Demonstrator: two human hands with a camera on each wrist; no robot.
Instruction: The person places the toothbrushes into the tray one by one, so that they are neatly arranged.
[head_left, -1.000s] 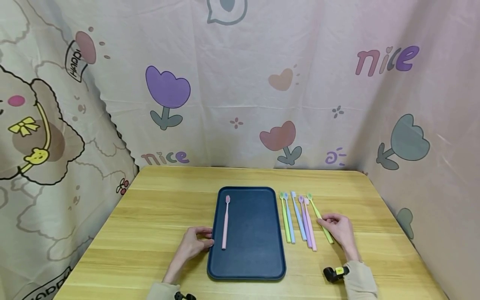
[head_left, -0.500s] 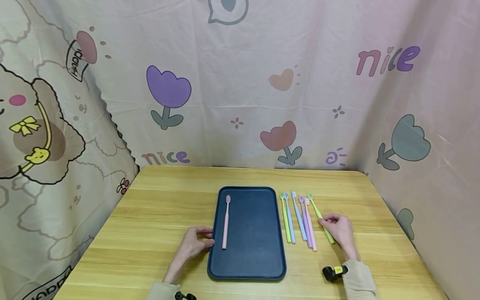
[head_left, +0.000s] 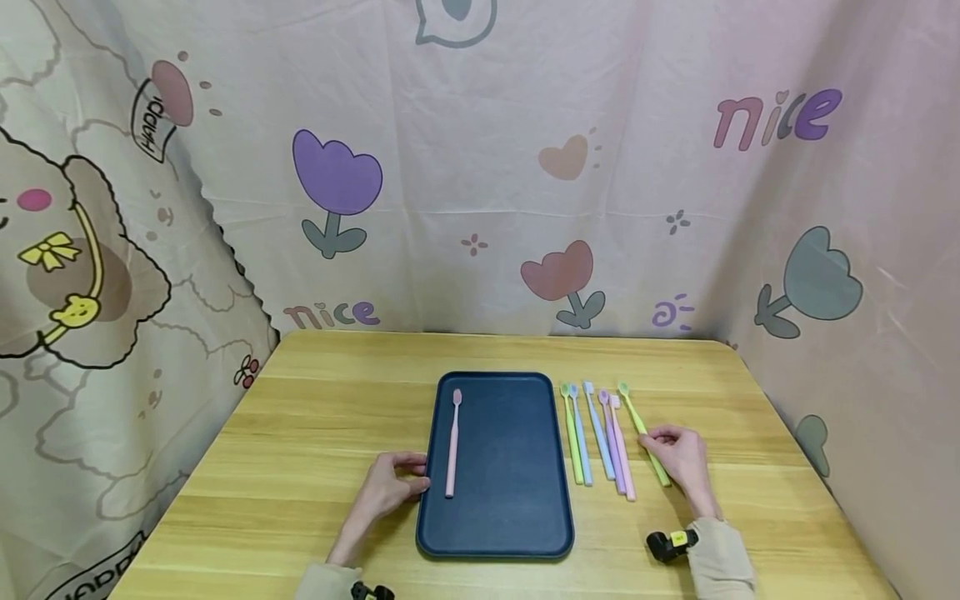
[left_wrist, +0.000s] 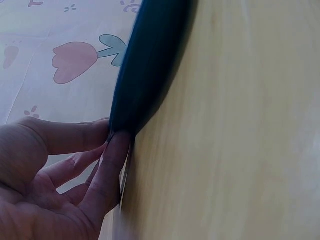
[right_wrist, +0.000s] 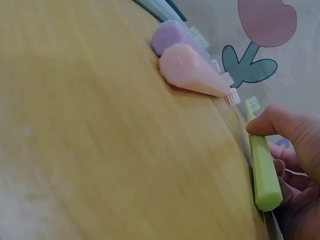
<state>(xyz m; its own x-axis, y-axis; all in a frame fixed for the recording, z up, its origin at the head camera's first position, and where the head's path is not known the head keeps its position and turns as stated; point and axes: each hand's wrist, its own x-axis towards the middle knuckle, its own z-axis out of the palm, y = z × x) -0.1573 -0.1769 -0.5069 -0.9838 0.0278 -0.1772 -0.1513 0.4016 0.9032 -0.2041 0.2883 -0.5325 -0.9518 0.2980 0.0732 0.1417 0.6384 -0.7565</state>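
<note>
My left hand is at the left edge of a dark blue tray, and in the left wrist view its thumb and a finger pinch the tray's rim. A pink toothbrush lies lengthwise on the tray's left side. To the right of the tray, my right hand holds a yellow-green toothbrush by its handle, the thumb on the near side and fingers behind, as the right wrist view shows. That toothbrush slants, with its bristle head pointing away from me.
Between tray and right hand lie a green toothbrush, two blue ones, a purple toothbrush and a pink-handled one, roughly side by side. The wooden table ends at a patterned curtain behind and on both sides.
The yellow-green toothbrush's head has shifted very slightly right, away from the pink-handled one beside it. My left hand and the tray hold their places.
</note>
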